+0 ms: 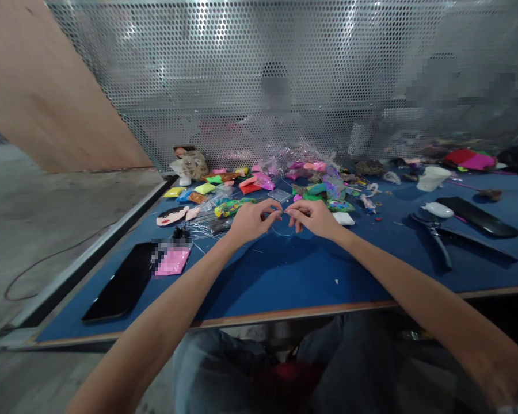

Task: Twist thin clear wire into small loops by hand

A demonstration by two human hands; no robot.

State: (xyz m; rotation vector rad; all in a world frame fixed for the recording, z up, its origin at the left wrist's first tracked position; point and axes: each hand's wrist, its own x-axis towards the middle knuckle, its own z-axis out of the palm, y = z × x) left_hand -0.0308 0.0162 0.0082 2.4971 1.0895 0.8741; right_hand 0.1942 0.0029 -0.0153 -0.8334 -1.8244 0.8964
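Above the middle of the blue table [285, 287], my left hand [254, 221] and my right hand [313, 217] face each other with their fingertips close together. Both hands are pinched. A thin, clear wire or thread [284, 234] curves in a loop below and between the fingertips, and both pinches seem to hold it. Left of my left hand lie a yellow and green patterned packet [233, 207] and a bundle of thin clear strips [202, 229]. Just past my right hand rests a small white packet [343, 218].
A black tablet-like object [123, 282] and a pink packet [172, 260] lie at the left. Colourful packets and plastic wrap [300, 161] line the back, before a perforated metal screen [242, 75]. Pliers-like black tools [440, 236], a black case [479, 216] and a white cup [433, 179] stand right.
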